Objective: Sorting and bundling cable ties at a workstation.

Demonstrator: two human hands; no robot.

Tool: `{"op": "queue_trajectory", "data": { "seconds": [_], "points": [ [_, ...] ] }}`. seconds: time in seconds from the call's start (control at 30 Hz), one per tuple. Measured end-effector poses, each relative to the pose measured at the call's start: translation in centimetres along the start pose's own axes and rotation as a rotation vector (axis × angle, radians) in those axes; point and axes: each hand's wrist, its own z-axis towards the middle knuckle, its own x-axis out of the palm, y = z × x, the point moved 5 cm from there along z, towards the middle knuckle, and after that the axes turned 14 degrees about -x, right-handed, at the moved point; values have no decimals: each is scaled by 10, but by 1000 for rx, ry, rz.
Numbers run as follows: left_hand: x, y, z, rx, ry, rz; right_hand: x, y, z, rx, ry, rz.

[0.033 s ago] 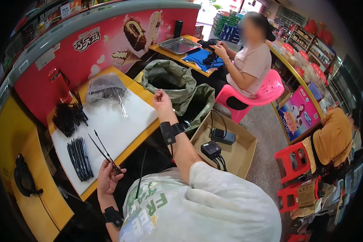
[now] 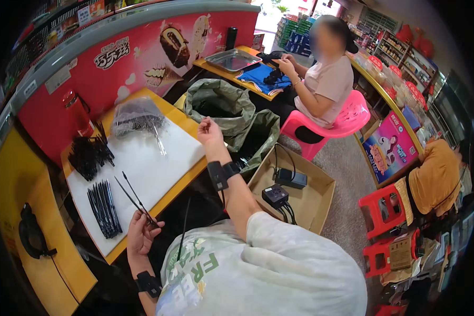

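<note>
My left hand [image 2: 141, 234] is closed on a pair of thin black strips [image 2: 132, 196], whose far ends spread apart over the white board [image 2: 158, 174]. Beside them on the board lie a neat row of glossy black strips [image 2: 104, 209] and a looser, tangled heap of black pieces [image 2: 89, 157]. My right hand [image 2: 209, 131] hovers by the board's right edge, near a green sack [image 2: 221, 97]. Its fingers are curled together, and I cannot make out what, if anything, is in them. Another thin black strip [image 2: 184, 226] stands out against my shirt.
A clear plastic bag [image 2: 138, 116] with dark contents and a red flask [image 2: 78, 113] stand at the board's back. To the right, a cardboard box [image 2: 313, 203] holds black devices with cables. Beyond, a person [image 2: 329, 79] sits on a pink chair [image 2: 347, 118], handling dark items.
</note>
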Motion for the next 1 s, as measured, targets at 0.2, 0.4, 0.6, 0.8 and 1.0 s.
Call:
{"op": "queue_trajectory", "data": {
  "seconds": [0.2, 0.4, 0.6, 0.8, 1.0],
  "points": [
    [-3, 4, -6, 6, 33, -27, 26, 16, -4, -244, 137, -161],
    [-16, -2, -17, 25, 31, -1, 24, -3, 25, -186, -21, 29],
    [-24, 3, -12, -48, -21, -42, 0, -3, 67, -87, 55, 90],
    [-7, 2, -5, -43, 37, -29, 35, 45, 33, -150, 70, 62],
    [-11, 0, -4, -57, -8, -13, 40, 29, 21, 140, 78, 338]
  ]
}}
